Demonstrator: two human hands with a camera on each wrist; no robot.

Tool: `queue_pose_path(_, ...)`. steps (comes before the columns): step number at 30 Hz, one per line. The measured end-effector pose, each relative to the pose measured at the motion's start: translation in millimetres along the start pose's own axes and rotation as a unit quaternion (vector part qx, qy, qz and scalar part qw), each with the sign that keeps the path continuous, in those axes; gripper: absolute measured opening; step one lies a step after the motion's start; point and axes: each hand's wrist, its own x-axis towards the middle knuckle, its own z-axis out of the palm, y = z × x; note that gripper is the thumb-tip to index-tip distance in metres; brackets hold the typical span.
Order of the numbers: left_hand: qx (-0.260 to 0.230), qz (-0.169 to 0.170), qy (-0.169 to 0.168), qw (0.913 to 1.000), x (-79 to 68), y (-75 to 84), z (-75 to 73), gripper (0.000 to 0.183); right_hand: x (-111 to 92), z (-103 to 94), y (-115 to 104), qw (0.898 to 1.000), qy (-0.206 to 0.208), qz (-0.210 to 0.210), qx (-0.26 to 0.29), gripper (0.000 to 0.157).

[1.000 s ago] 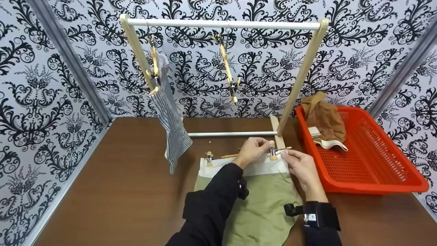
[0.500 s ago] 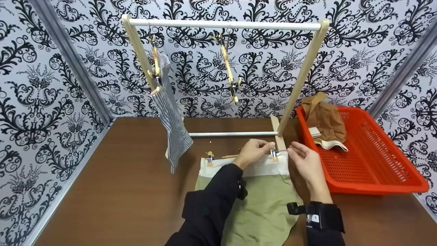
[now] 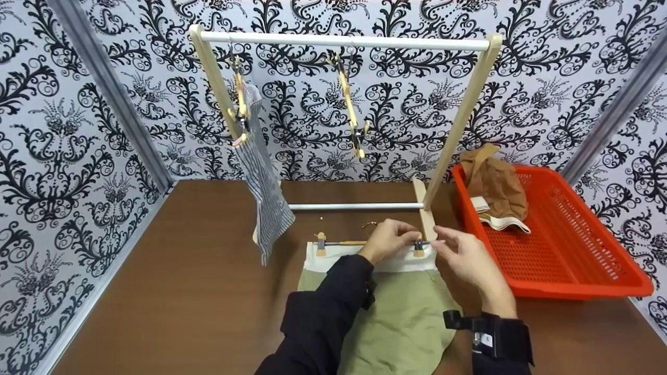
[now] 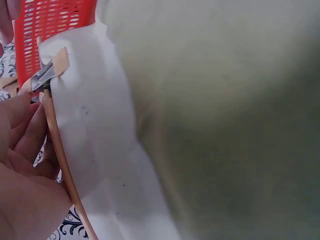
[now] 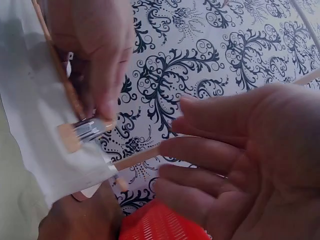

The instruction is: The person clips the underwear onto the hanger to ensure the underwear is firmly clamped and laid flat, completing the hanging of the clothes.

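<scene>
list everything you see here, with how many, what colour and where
rack: 1, pale wood with white bars, table's far side
left hanger: 1, light brown, on rack
middle hanger: 1, light brown, on rack
striped cloth: 1, dark and white, hanging at left hanger
lower hanger: 1, light brown, along green cloth's top
lower clips: 2, tan and metal, on white band
green cloth: 1, green with white band, on table
basket: 1, red, right
brown cloth: 1, brown, in basket
table: 1, brown, below
walls: 3, black on white, back and sides
sleeves: 2, black, both arms
left hand: 1, bare, pinching right lower clip
right hand: 1, bare, near lower hanger's right end
</scene>
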Motion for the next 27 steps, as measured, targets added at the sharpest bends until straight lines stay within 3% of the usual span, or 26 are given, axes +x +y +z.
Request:
queue_pose_path(3,0.047,-0.002,-0.009,0.9989,-3.7,-3.8,0.5,0.023,-0.1,4.0,1.4,0.999,-0.046,-0.013,-0.017,0.05)
queue_pose_path(6,0.108,-0.002,0.004,0.9941,-6.1,-5.8,-4.0,0.028,0.8,7.2,2.8,0.996,-0.075,-0.028,-0.033,0.048)
queue_pose_path(13,0.276,0.015,0.057,0.9595,-10.5,-12.8,-24.8,0.03,3.4,15.3,10.0,0.992,-0.094,-0.049,-0.071,0.05)
queue_pose_path(19,0.327,0.015,0.047,0.9438,-19.9,-19.3,-37.8,0.011,10.6,34.8,23.9,0.991,-0.113,-0.033,-0.063,0.056)
queue_pose_path(27,0.31,-0.018,0.045,0.9495,-27.1,-25.6,-42.3,0.024,14.2,51.0,31.7,0.99,-0.14,-0.021,-0.023,0.06)
